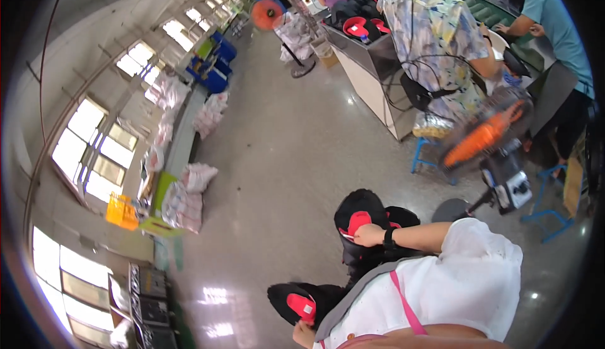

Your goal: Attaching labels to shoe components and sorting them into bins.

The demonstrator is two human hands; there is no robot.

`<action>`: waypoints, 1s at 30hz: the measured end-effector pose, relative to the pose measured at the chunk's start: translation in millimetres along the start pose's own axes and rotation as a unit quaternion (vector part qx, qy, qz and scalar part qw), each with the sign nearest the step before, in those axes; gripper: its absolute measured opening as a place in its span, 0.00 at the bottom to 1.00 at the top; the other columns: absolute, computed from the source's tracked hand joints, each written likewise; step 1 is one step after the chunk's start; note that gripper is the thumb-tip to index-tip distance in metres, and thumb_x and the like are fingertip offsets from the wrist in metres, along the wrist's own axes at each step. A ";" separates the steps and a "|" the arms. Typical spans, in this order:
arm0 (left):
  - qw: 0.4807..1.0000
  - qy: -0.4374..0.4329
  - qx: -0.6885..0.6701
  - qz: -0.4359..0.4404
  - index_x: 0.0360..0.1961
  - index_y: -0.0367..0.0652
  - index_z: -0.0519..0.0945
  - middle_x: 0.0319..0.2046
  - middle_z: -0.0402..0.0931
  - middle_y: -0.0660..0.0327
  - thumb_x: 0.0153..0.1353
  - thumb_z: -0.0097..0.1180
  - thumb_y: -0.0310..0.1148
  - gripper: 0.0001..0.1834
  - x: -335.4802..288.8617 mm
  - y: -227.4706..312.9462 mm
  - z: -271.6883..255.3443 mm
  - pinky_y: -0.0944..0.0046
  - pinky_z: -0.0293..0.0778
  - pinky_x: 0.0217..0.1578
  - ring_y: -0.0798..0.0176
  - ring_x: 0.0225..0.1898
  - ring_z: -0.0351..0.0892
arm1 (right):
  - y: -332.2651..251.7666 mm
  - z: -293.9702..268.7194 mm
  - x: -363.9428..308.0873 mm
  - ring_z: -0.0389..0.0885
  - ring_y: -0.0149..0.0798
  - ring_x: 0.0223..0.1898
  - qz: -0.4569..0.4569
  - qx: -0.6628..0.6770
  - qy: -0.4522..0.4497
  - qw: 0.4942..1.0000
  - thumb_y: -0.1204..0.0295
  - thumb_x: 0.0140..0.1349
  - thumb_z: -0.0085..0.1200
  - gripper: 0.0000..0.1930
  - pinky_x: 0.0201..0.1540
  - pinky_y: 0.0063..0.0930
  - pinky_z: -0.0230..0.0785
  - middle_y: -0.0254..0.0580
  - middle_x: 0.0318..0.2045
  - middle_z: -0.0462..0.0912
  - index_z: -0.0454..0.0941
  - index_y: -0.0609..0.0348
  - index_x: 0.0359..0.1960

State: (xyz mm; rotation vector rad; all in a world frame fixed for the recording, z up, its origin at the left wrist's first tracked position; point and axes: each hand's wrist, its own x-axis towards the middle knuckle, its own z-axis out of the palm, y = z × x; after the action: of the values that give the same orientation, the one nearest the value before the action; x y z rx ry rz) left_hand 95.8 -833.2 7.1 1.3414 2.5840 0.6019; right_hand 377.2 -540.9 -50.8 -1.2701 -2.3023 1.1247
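Observation:
My right hand (369, 235) closes on the edge of a fuzzy black slipper (351, 208) with a red inside, its fingers at the red opening. More black slippers (404, 216) with red linings are bunched beside and under that one. Lower down on the left, my left hand (304, 334) pinches the rim of another black slipper (282, 297), red inside with a small white label. Parts of the bunch near my body are hidden by my arm and the grey apron (372, 281).
A standing fan (485, 138) with orange blades is at right, near blue-legged stools (428, 154). People work along a bench (368, 87) at upper right. Another fan (267, 14) stands farther off. White sacks (184, 203) and a yellow crate (121, 211) line the windowed left wall.

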 end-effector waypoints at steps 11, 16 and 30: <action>0.989 0.054 -0.137 -0.016 0.29 0.40 0.79 0.28 0.78 0.55 0.63 0.37 0.36 0.18 279.6 115.6 -20.4 0.62 0.70 0.37 0.57 0.32 0.77 | -46.0 -104.2 260.0 0.75 0.54 0.24 -0.160 0.106 0.101 0.976 0.67 0.52 0.45 0.12 0.28 0.44 0.65 0.53 0.20 0.76 0.74 0.62 0.19; 0.979 0.014 -0.195 -0.065 0.30 0.38 0.80 0.27 0.78 0.56 0.62 0.42 0.36 0.16 443.2 145.8 40.3 0.64 0.70 0.36 0.61 0.31 0.76 | -11.3 -173.5 363.1 0.73 0.54 0.20 -0.115 0.152 0.199 0.961 0.67 0.53 0.45 0.12 0.26 0.41 0.63 0.54 0.18 0.73 0.73 0.62 0.17; 0.785 0.089 -0.389 0.474 0.23 0.34 0.71 0.20 0.71 0.62 0.64 0.41 0.31 0.15 859.4 703.7 34.9 0.70 0.65 0.26 0.71 0.23 0.68 | 6.8 -662.1 467.9 0.70 0.46 0.17 -0.148 -0.141 0.574 0.793 0.72 0.54 0.44 0.12 0.21 0.36 0.60 0.51 0.15 0.71 0.68 0.61 0.14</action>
State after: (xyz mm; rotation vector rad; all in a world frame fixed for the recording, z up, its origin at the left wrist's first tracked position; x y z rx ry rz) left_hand 131.5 236.7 305.2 2.1470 1.1905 1.7325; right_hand 487.7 169.5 323.8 -1.1162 -1.5804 -0.1810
